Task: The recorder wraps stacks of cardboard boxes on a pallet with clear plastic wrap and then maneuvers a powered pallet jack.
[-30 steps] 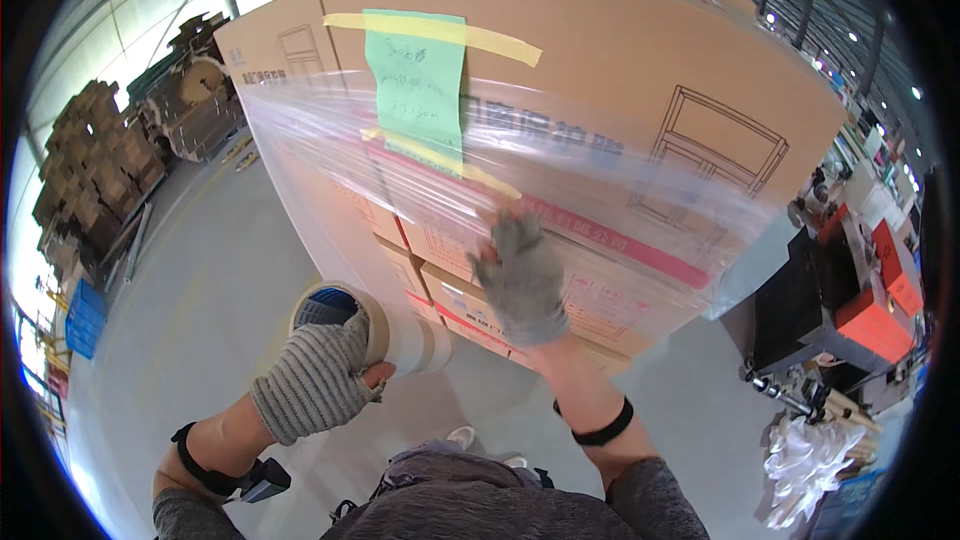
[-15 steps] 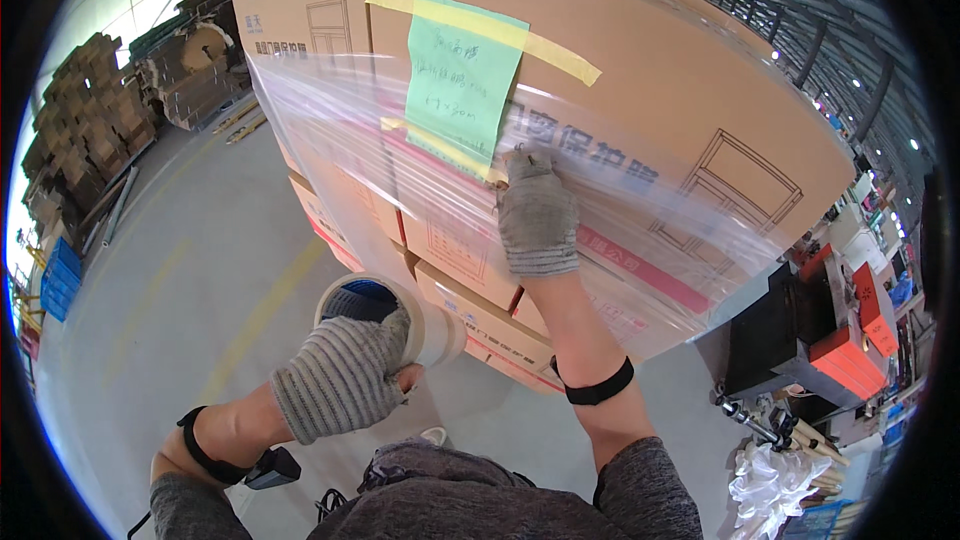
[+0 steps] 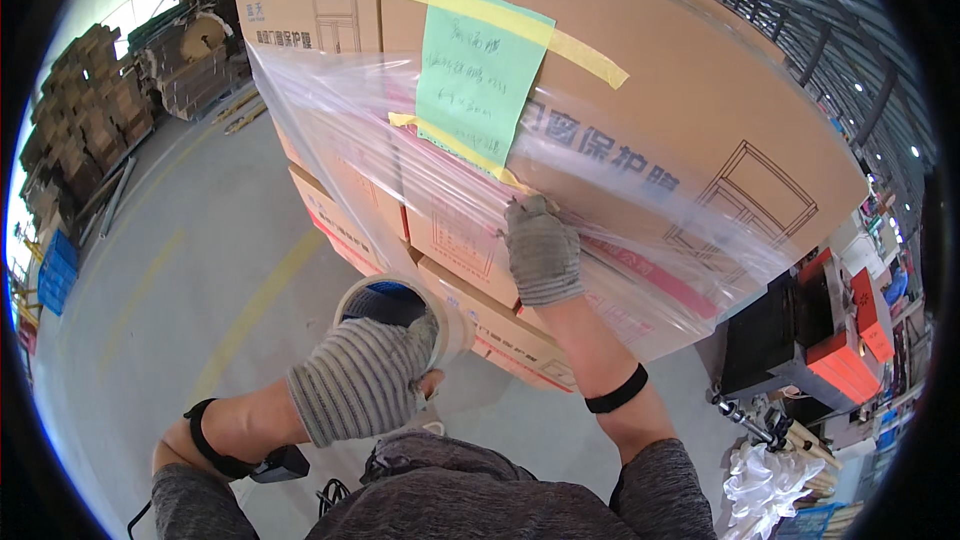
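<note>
– Grey knit covers my left hand (image 3: 360,380); its fingers are clasped on the film roll (image 3: 455,330), curled at the open core, thumb outside.

– And the right?

– My right hand (image 3: 545,252) is bent against the stretch film (image 3: 430,170), just below the green sheet (image 3: 480,80). Whether it pinches anything, I can't tell.

– What lies past your fingertips?

– Stacked cartons (image 3: 690,90), with film stretched across them. They look closed, so their contents are hidden from me. Well left of my fingers stands a blue crate (image 3: 57,273), too small to see into.
</note>
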